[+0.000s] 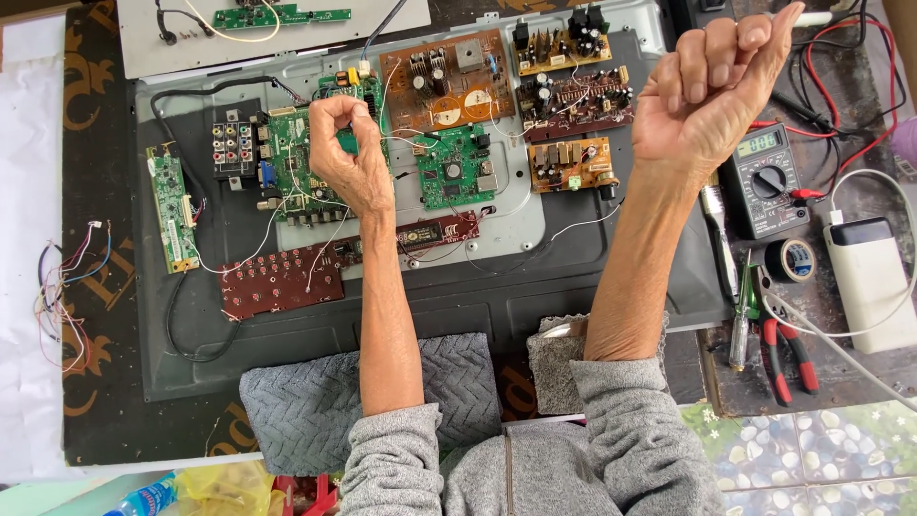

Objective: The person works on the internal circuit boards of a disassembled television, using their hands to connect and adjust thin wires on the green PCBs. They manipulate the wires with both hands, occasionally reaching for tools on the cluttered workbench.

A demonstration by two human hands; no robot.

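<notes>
Your left hand [349, 143] pinches a thin white wire [387, 100] over the green circuit board [296, 162]; your right hand [712, 91] is up, loosely fisted, holding nothing visible.

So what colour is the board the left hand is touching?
Green. The left hand rests on a green circuit board with white wires, seen clearly in the head view.

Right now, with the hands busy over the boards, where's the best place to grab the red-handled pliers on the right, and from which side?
Take the red-handled pliers by both handles together, near their lower ends, coming from the near edge. The handles point toward the person and lie slightly spread, while the head end is crowded by a white cable, the screwdriver and the tape roll.
</notes>
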